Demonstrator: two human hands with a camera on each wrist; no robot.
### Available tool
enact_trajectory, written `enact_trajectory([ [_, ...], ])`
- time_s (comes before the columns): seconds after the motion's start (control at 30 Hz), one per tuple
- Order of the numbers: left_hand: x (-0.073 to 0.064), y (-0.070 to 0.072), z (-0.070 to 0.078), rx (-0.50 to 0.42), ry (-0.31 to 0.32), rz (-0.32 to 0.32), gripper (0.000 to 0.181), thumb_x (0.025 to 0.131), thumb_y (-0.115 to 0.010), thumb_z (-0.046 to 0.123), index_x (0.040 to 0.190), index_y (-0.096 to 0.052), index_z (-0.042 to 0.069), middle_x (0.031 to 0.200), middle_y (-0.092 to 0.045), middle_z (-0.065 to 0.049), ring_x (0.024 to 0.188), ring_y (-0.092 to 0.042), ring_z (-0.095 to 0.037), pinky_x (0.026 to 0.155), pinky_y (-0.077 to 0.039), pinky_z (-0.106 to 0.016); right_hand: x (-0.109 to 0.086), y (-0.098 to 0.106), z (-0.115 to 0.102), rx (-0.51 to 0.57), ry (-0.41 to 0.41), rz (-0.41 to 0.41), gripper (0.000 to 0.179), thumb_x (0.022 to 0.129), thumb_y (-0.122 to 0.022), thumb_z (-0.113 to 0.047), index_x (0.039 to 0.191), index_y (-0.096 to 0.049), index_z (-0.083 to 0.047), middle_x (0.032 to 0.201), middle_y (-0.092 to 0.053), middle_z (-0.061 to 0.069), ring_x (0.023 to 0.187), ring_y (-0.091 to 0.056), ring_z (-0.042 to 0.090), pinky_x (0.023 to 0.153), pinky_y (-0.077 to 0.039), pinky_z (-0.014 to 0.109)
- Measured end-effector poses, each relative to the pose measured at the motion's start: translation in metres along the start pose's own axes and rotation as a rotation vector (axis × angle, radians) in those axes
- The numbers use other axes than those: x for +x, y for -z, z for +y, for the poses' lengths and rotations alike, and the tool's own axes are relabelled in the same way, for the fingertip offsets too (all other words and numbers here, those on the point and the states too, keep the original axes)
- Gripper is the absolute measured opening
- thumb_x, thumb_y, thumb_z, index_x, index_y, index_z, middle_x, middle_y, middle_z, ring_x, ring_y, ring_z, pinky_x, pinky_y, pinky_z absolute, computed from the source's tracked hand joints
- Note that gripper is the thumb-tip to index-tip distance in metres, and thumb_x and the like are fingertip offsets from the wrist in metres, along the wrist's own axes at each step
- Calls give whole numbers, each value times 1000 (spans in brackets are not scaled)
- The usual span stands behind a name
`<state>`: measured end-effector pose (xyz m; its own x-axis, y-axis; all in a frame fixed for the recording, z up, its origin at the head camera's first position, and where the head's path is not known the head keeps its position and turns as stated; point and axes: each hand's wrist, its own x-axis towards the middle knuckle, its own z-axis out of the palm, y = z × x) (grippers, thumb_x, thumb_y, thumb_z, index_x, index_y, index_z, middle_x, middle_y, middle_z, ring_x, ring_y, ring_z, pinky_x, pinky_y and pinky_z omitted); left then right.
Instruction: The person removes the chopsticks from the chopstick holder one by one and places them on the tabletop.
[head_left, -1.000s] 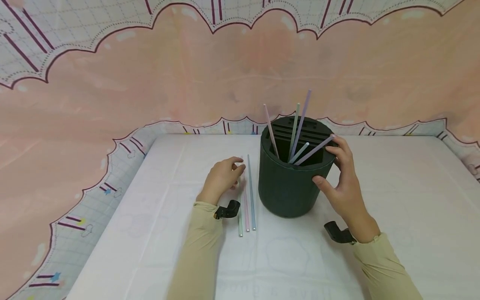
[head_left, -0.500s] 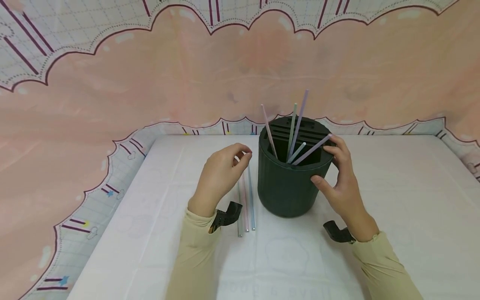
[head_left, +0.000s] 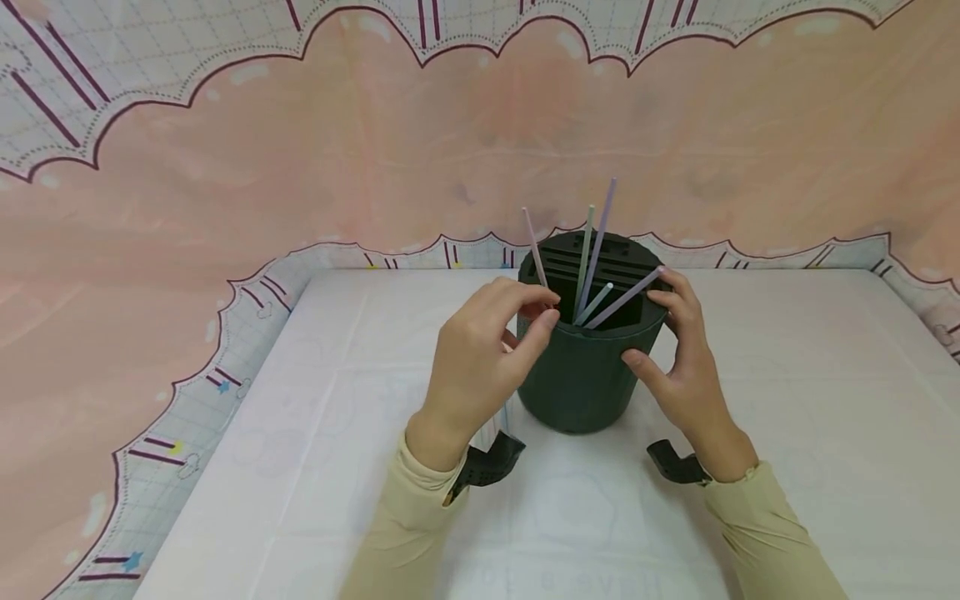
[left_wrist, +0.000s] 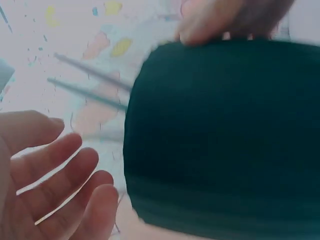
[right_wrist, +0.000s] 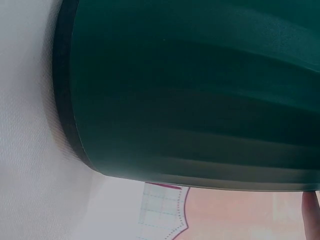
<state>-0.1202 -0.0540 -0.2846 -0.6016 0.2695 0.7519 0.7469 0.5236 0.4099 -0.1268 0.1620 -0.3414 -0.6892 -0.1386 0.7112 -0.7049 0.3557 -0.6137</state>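
Head cam: From my remote post I watch the R hand (head_left: 678,367) grip the dk green pot (head_left: 577,383) at its right side, thumb on the outer wall, fingers over the rim. The pot stands upright on the white tabletop (head_left: 360,533). The L hand (head_left: 483,358) is raised at its near-left rim, thumb & index tips close tog; whether they touch the rim I can't tell. Out of the pot stick the pink straw (head_left: 535,247), green straw (head_left: 585,258), tall purple straw (head_left: 601,233), short pale straw (head_left: 594,304) & slanting purple straw (head_left: 625,297), its tip by the R fingers. Loose straws (head_left: 506,412) lie left of the pot, mostly hidden behind the L hand

L wrist cam: I get the L hand up close, fingers loosely bent, a gap btwn them & the pot, nothing visible in the grasp. Straws jut past the rim, blurred; the R hand is on the pot's far side

R wrist cam: The pot's wall & base fill most of my feed, a fingertip at its edge, patterned cloth (right_wrist: 165,207) in the bkgd
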Motion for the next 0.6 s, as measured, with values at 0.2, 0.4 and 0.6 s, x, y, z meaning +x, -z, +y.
enact_trajectory([
  [0.2, -1, -11, 8, 8, 7, -67, 26, 88, -57, 25, 108, -62, 11, 102, -61, 4, 88, -54, -6, 61, -45, -12, 1, 1, 1, 13, 9, 1, 68, 84, -57, -43, 123, -35, 8, 141, -24, 14, 128, -23, 28, 93, -27, 58],
  [0.4, -2, -23, 12, 122, -27, -164, 32, 89, -53, 27, 116, -59, 11, 107, -60, 2, 89, -51, -7, 68, -43, -13, 2, 2, 2, 14, 16, -1, 68, 84, -56, -44, 123, -34, 8, 141, -23, 16, 128, -23, 28, 92, -27, 59],
  [0.6, -1, -29, 11, 167, -31, -152, 24, 91, -52, 22, 109, -62, 9, 101, -61, 1, 95, -50, -9, 76, -45, -19, 4, 2, 3, 20, 25, 1, 68, 84, -56, -44, 123, -35, 8, 140, -24, 18, 128, -23, 29, 92, -27, 58],
])
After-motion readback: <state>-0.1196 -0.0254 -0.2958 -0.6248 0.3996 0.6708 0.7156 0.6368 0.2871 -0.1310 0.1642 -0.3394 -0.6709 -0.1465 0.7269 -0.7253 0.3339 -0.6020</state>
